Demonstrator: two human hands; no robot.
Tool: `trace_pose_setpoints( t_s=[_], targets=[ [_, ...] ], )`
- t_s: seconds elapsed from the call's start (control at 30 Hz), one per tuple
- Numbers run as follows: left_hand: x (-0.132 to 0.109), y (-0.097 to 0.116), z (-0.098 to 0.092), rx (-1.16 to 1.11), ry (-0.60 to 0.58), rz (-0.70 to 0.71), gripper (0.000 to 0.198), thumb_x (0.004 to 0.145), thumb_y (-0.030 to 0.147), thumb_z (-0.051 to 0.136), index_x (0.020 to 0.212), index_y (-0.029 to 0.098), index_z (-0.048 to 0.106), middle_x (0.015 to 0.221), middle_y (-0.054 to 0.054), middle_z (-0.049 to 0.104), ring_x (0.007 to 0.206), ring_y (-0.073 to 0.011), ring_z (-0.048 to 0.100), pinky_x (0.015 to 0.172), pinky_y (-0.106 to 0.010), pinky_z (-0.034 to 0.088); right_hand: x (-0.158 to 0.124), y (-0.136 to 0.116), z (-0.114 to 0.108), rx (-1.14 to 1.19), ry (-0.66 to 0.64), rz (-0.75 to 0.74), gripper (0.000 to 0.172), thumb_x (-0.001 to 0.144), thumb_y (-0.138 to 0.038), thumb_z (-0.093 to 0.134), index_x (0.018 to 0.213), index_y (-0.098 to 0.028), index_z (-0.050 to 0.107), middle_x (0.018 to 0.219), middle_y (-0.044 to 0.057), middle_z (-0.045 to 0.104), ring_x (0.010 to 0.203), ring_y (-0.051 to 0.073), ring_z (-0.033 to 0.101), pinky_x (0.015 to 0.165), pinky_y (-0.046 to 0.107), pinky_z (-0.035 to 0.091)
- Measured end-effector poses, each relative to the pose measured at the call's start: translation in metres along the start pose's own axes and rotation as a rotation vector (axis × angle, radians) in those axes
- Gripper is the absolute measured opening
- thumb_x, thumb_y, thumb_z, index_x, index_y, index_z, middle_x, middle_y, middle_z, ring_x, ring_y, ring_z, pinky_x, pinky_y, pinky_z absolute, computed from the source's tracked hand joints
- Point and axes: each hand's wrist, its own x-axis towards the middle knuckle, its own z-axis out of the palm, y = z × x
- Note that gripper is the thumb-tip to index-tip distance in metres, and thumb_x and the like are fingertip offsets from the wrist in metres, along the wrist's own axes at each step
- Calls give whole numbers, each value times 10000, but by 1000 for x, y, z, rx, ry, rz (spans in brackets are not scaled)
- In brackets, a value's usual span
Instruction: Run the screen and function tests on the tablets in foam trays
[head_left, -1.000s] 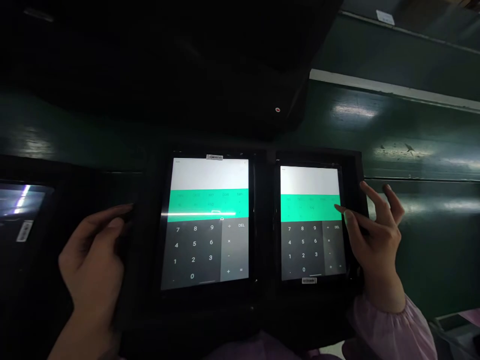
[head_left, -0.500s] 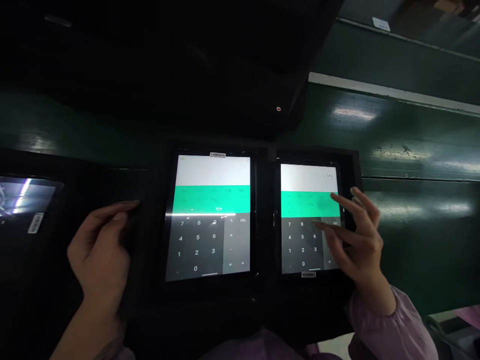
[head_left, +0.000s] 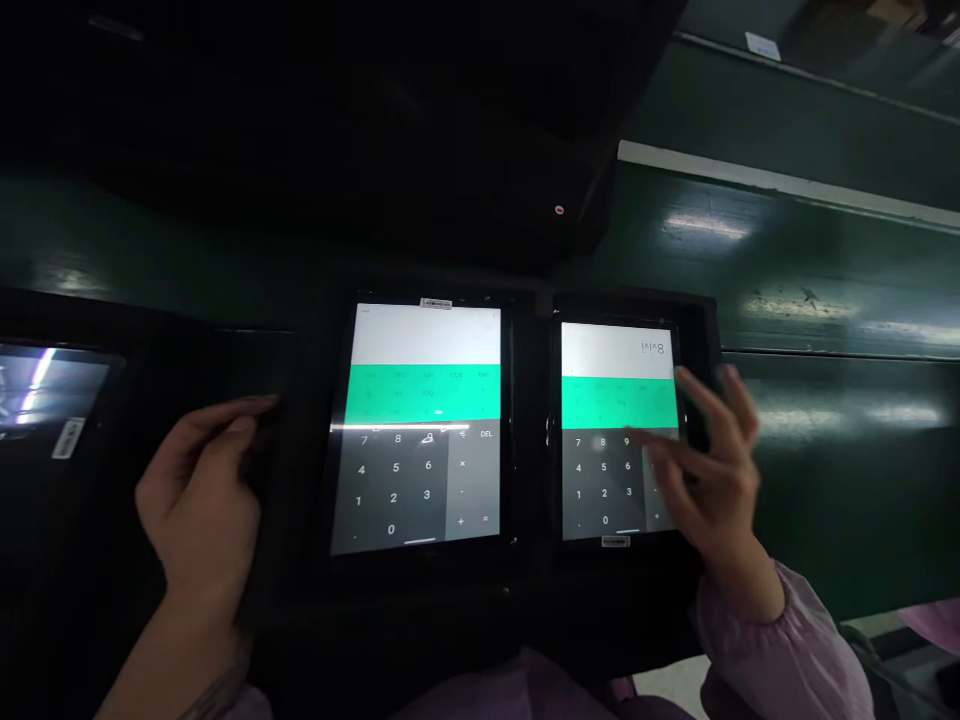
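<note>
Two screens showing a calculator lie side by side in dark frames: the left tablet (head_left: 397,497) and the right tablet (head_left: 604,518). Over the right one's edge hovers my right hand (head_left: 716,475), slightly blurred, with its fingers spread and nothing in them. Its index fingertip is close to the 9 key; whether it touches the glass I cannot tell. Upside-down characters fill part of that display. My left hand (head_left: 206,495) is left of the left tablet, thumb and fingers pressed together beside its black surround. What they pinch, if anything, is lost in the dark.
A third, dark screen (head_left: 45,480) with a barcode label (head_left: 68,438) and light reflections lies at the far left. A large black shape (head_left: 337,130) covers the top left. Right of the tablets runs a glossy green surface (head_left: 840,470), with a pale strip (head_left: 750,180) farther back.
My right hand has lifted its upper finger off the green band and shifted slightly right. More characters, including an 8, now show on the right display. My left hand stays in place.
</note>
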Motion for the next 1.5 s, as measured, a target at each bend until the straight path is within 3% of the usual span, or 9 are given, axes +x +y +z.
trace_pose_setpoints(
  t_s=[0.13, 0.27, 0.47, 0.63, 0.8, 1.0, 1.17, 1.33, 1.5],
  targets=[
    [0, 1, 1, 18, 7, -13, 288, 537, 419, 659, 751, 245, 741, 902, -46, 773, 1041, -362, 718, 1092, -596, 510, -8, 18, -4, -167, 203, 208, 232, 989, -193, 665, 999, -312, 865, 1502, 49, 653, 1527, 501, 425, 1106, 788, 466],
    [-3, 6, 1, 35, 9, -24, 272, 541, 402, 659, 749, 250, 745, 901, -37, 782, 1048, -359, 718, 1086, -582, 517, -9, 21, -1, -207, 149, 187, 187, 982, -200, 688, 1012, -256, 864, 1513, 109, 641, 1526, 536, 404, 1069, 771, 492],
    [-2, 6, 0, 53, 3, -38, 260, 549, 393, 657, 748, 258, 755, 911, -23, 802, 1028, -342, 718, 1063, -530, 528, -4, 16, 3, -98, 46, 94, 250, 989, -178, 656, 1093, -306, 844, 1601, 20, 556, 1595, 459, 324, 1159, 753, 439],
    [-5, 10, 2, -14, 19, -72, 248, 569, 381, 651, 764, 256, 739, 915, -18, 798, 1060, -333, 725, 1088, -516, 532, -8, 20, 6, -140, 177, 162, 265, 977, -159, 664, 1083, -314, 851, 1472, 54, 660, 1539, 454, 403, 1137, 750, 451],
    [-11, 15, -2, 58, -137, -83, 375, 747, 379, 656, 1069, 274, 818, 1226, -5, 809, 1265, -321, 688, 1216, -506, 454, -5, 20, 8, -97, 88, 96, 266, 995, -174, 643, 1123, -300, 838, 1582, 38, 565, 1605, 453, 291, 1186, 784, 390],
    [-4, -7, -10, 57, -406, 17, 492, 875, 464, 658, 1313, 260, 752, 1452, -50, 716, 1497, -340, 520, 1281, -507, 387, 29, -46, 6, -88, 64, 75, 241, 1014, -184, 638, 1114, -284, 833, 1547, 56, 603, 1583, 438, 352, 1161, 725, 468],
    [-1, -21, -19, -96, -685, 55, 588, 937, 547, 618, 1479, 321, 619, 1615, -41, 579, 1549, -302, 469, 1264, -486, 426, 55, -116, 44, 10, -94, -62, 233, 1044, -200, 596, 1108, -221, 819, 1526, 91, 610, 1579, 400, 372, 1190, 649, 498],
    [-3, -17, -30, -139, -719, -48, 608, 912, 590, 628, 1436, 282, 648, 1602, -65, 589, 1577, -345, 419, 1281, -541, 394, 60, -122, 76, -88, -144, -65, 285, 1076, -259, 551, 1219, -244, 797, 1591, 87, 553, 1608, 427, 301, 1190, 726, 461],
    [-4, -15, -34, -119, -781, -63, 635, 933, 573, 619, 1500, 291, 582, 1638, -72, 541, 1583, -345, 407, 1257, -537, 432, 58, -114, 79, -107, -73, -13, 295, 1071, -224, 534, 1099, -251, 827, 1524, 68, 621, 1601, 433, 308, 1196, 782, 403]
  ],
)
